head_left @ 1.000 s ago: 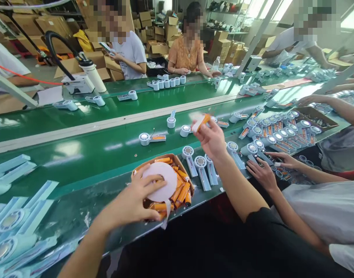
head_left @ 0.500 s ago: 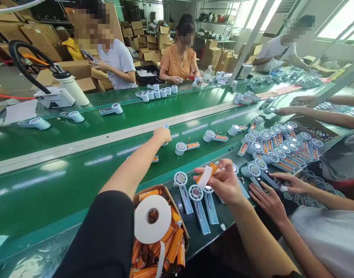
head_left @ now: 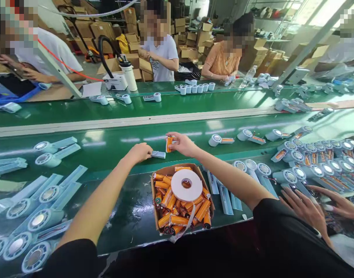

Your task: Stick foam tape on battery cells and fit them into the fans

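Note:
My left hand is closed round the head end of a light-blue handheld fan housing at the belt's near edge. Its open handle sticks out to the right; the rest is hidden by the fingers. Just right of and above that handle, my right hand pinches an orange-wrapped battery with a strip of white tape on it. Below both hands stands a cardboard box full of orange batteries. A roll of white tape lies on top of them, its loose end trailing over the front.
Fan housings crowd the left side. More housings lie right of the box, and fans with orange batteries sit along the green belt. A co-worker's hands work at the right. Other people sit across the belt.
The view has swung left. My left hand has drawn the fan housing back toward me, and my right hand has carried the taped battery from above the right-hand housings over beside it.

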A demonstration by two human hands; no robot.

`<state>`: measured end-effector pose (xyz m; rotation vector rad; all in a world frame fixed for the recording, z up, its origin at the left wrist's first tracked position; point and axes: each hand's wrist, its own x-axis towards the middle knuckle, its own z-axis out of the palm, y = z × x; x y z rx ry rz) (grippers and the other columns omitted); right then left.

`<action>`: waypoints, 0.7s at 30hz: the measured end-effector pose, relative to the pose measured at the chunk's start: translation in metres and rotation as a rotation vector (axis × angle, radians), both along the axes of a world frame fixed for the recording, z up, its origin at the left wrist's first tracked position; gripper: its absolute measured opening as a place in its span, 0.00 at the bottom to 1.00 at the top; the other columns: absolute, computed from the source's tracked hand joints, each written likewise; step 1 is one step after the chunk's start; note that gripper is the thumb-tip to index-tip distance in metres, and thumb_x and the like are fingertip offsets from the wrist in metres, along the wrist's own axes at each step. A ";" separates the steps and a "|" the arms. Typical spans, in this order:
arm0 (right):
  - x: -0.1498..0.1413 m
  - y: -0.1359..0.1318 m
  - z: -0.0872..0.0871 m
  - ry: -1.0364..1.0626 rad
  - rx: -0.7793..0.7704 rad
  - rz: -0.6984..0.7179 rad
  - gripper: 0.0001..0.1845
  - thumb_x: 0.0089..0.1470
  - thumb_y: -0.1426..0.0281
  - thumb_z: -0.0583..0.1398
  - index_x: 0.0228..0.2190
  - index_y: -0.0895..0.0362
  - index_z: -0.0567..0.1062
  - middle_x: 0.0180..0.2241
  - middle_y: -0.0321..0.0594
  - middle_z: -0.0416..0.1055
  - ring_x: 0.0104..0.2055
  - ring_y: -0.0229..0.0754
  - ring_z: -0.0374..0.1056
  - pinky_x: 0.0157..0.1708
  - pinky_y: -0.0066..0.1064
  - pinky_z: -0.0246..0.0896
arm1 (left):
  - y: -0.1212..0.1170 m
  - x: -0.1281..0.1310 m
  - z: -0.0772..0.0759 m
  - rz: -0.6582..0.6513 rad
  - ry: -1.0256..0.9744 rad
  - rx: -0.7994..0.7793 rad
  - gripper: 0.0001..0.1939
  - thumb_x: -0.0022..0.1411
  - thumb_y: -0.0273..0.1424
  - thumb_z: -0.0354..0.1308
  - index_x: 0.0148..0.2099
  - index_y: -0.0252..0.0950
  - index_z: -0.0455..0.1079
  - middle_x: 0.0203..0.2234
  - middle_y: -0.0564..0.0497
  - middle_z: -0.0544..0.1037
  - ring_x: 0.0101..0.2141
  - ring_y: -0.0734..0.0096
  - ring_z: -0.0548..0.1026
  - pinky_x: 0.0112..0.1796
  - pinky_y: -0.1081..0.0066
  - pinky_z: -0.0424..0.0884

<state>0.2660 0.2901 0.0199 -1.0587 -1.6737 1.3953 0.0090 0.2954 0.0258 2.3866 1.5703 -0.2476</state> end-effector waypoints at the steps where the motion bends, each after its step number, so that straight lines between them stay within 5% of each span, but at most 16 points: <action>1: -0.012 0.007 -0.004 -0.116 0.046 0.007 0.30 0.54 0.74 0.68 0.58 0.53 0.73 0.47 0.41 0.82 0.39 0.41 0.80 0.47 0.37 0.78 | 0.000 0.000 -0.004 0.005 -0.036 0.009 0.09 0.61 0.42 0.64 0.37 0.46 0.83 0.42 0.50 0.87 0.50 0.58 0.81 0.50 0.69 0.72; 4: -0.029 0.012 -0.012 -0.362 0.201 0.045 0.25 0.62 0.74 0.62 0.59 0.54 0.76 0.45 0.40 0.84 0.44 0.42 0.79 0.52 0.37 0.74 | 0.000 0.002 -0.009 0.019 -0.109 0.033 0.13 0.67 0.45 0.60 0.40 0.45 0.83 0.41 0.48 0.87 0.47 0.59 0.82 0.46 0.69 0.71; 10: -0.028 -0.007 -0.014 -0.468 0.260 0.195 0.26 0.66 0.73 0.60 0.64 0.57 0.72 0.37 0.38 0.85 0.38 0.41 0.79 0.47 0.32 0.72 | -0.005 0.007 -0.017 0.067 -0.183 0.091 0.15 0.74 0.38 0.53 0.43 0.41 0.81 0.40 0.44 0.86 0.47 0.56 0.82 0.44 0.67 0.71; 21: -0.038 -0.028 0.022 -1.072 0.453 0.298 0.27 0.67 0.70 0.62 0.65 0.57 0.72 0.38 0.46 0.84 0.41 0.51 0.80 0.42 0.34 0.68 | -0.004 0.032 -0.024 0.114 -0.182 0.063 0.17 0.75 0.44 0.61 0.53 0.36 0.77 0.51 0.44 0.81 0.52 0.59 0.80 0.56 0.51 0.76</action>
